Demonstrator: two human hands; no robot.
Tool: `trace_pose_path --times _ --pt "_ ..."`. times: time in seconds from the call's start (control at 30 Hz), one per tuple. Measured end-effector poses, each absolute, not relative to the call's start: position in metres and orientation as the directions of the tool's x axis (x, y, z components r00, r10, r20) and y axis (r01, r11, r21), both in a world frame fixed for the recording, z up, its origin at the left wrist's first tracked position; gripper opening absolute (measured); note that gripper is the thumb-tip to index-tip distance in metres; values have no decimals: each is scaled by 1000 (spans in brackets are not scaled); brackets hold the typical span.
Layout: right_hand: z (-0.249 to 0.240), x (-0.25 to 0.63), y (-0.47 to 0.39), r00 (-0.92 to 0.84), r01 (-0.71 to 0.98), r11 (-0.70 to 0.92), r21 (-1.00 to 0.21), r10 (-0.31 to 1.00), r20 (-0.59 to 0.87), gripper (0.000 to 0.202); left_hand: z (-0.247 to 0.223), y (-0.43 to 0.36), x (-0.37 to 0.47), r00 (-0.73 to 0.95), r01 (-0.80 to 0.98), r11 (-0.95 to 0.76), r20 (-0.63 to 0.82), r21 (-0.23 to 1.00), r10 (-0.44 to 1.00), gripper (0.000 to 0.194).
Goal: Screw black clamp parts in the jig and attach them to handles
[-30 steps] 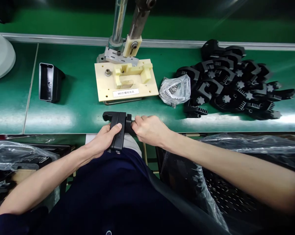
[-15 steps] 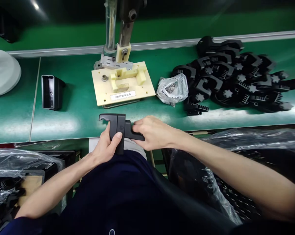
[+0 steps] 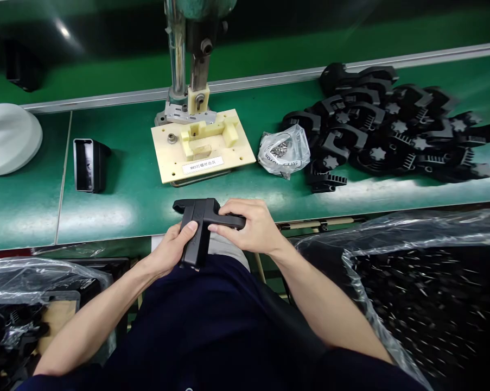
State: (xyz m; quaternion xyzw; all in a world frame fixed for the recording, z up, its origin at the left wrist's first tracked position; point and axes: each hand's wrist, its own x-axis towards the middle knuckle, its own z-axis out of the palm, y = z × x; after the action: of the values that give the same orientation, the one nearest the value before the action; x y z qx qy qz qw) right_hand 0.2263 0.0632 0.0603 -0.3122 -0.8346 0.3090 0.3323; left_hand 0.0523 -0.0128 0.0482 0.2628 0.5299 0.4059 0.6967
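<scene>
Over the table's front edge I hold a black plastic housing [image 3: 197, 231] with a hook-like end pointing left. My left hand [image 3: 172, 250] is closed round its left side, the thumb lying on its face. My right hand [image 3: 248, 225] pinches a black arm-shaped plastic part [image 3: 227, 219] that meets the housing's right side. Fingers cover some of both parts, and I cannot tell how they are joined. Just beyond them lies a cream fixture plate [image 3: 171, 163] with a raised nest, below a press [image 3: 199, 70].
A clear bag of small metal pieces [image 3: 284, 153] lies right of the fixture, beside a heap of black parts [image 3: 375, 125]. One hollow black housing [image 3: 89, 165] stands left. Plastic-lined bins [image 3: 424, 304] flank me below the green table [image 3: 134, 212].
The housing has turned slightly, and the arm-shaped part now sits closer against it. My right hand's grip has shifted, with the thumb now showing below the part. The view has moved slightly.
</scene>
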Motion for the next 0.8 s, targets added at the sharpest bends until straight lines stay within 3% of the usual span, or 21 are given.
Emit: trace_pose_path --times 0.1,0.17,0.23,0.33,0.4,0.53,0.7,0.8 --pt "55 226 64 -505 346 469 -813 823 260 21 50 -15 59 63 -373 571 -594 731 802 60" --pt "51 230 65 -410 317 302 -899 899 157 48 54 -12 63 12 -416 520 -567 746 823 59" --pt "47 236 62 -371 176 75 -981 929 4 73 58 -7 67 -53 -446 425 -497 788 866 54" --pt "41 240 48 -518 -73 -245 -967 838 -173 73 62 0 72 -189 -452 284 -402 846 896 50" --pt "40 236 31 -587 -130 -347 -929 782 -210 69 61 2 75 -261 -440 249 -388 863 884 48" --pt "42 212 -3 -383 -131 -297 -946 895 -228 61 57 3 80 -281 -446 278 -428 851 859 48" --pt "40 203 -11 -180 -119 -245 -962 958 -222 57 55 4 77 -120 -512 350 -469 784 875 56" --pt "35 215 -6 -86 -112 -210 -971 976 -201 54 47 -3 71 -155 -421 345 -441 839 884 47"
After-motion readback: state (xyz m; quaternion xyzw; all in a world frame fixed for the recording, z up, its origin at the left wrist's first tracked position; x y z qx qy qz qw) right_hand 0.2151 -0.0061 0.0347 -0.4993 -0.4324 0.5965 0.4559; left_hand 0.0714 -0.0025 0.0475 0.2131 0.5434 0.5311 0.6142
